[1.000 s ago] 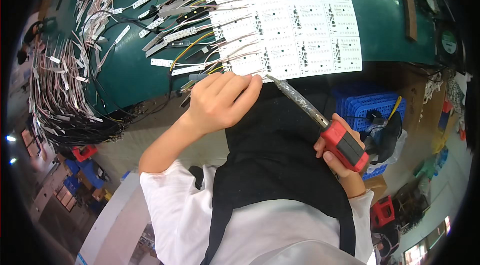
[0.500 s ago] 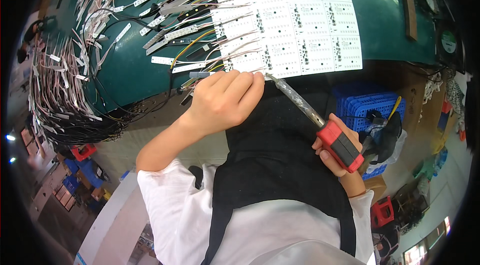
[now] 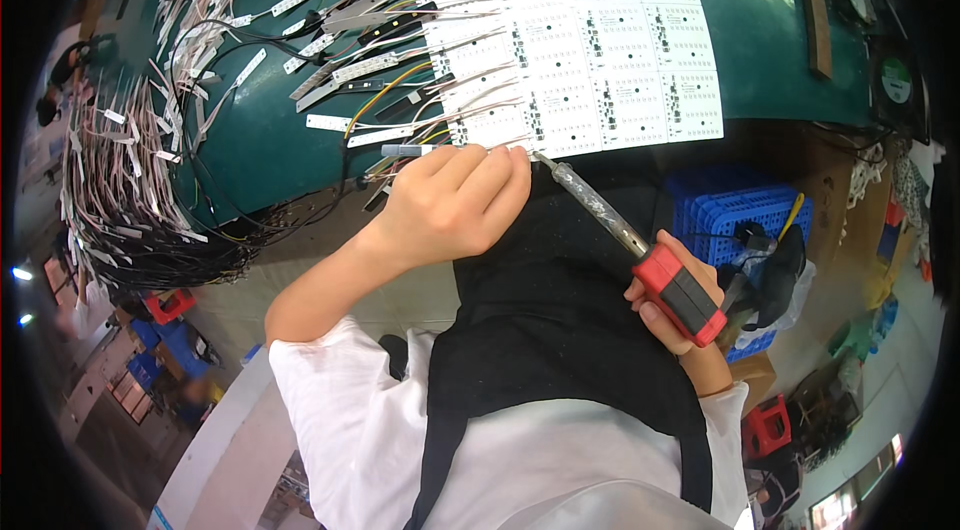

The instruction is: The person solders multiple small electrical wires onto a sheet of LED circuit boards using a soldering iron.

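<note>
The left hand point(image 3: 455, 205) rests curled, fingers pinched on thin wires at the white circuit panel's point(image 3: 580, 40) near edge. The right hand point(image 3: 670, 295) grips a red-handled soldering iron point(image 3: 630, 240), tip angled up to that edge.

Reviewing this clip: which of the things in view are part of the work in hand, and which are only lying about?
In use:
- soldering iron, red handle gripped in the right hand, tip at the panel's near edge
- white circuit board panel
- left hand, fingers at that same edge, by the wires soldered there

Lying about:
- loose wired strips on the green mat
- blue crate
- wooden bar
</note>
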A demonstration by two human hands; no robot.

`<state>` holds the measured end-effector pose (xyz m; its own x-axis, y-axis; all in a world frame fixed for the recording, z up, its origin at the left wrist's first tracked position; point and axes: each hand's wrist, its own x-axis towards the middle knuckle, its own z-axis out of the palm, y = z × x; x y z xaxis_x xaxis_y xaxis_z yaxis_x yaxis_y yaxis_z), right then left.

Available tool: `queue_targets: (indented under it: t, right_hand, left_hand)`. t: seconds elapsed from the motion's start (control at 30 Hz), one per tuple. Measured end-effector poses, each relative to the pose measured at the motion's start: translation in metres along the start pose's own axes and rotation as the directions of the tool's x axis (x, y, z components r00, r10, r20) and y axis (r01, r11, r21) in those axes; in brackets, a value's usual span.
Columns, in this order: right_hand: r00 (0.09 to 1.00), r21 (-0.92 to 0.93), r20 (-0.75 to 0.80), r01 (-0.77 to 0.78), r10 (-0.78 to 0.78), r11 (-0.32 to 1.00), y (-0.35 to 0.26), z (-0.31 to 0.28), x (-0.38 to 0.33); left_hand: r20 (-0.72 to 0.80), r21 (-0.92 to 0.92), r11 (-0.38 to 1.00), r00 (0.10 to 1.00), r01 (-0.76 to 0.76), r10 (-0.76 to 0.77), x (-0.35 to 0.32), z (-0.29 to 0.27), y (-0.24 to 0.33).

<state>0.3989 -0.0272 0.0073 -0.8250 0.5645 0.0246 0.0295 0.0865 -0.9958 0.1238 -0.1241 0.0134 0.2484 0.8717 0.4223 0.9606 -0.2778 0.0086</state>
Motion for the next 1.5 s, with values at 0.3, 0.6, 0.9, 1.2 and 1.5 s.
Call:
queue_targets:
  t: [0.3, 0.6, 0.9, 1.2, 1.5]
  right_hand:
    - [0.998, 0.01, 0.039, 0.05, -0.05, 0.999, 0.003, -0.006, -0.003]
    - [0.967, 0.343, -0.253, 0.093, -0.003, 0.935, -0.014, -0.032, 0.017]
    - [0.823, -0.367, -0.506, 0.064, -0.257, 0.928, -0.096, -0.063, 0.067]
    - [0.894, 0.408, -0.448, 0.225, -0.02, 0.885, -0.095, -0.065, 0.116]
    - [0.894, 0.696, -0.441, 0.281, 0.084, 0.661, -0.06, -0.067, 0.117]
  left_hand:
    - [0.038, 0.009, 0.999, 0.998, -0.047, 0.047, 0.002, -0.002, 0.0]
    - [0.038, -0.044, 0.999, 0.999, -0.022, 0.024, 0.005, -0.003, -0.005]
    - [0.233, -0.294, 0.955, 0.972, 0.029, 0.042, 0.005, -0.028, -0.007]
    - [0.21, -0.189, 0.938, 0.945, 0.291, -0.251, 0.058, -0.032, -0.138]
    - [-0.255, 0.068, 0.7, 0.691, 0.711, -0.676, 0.121, 0.021, -0.36]
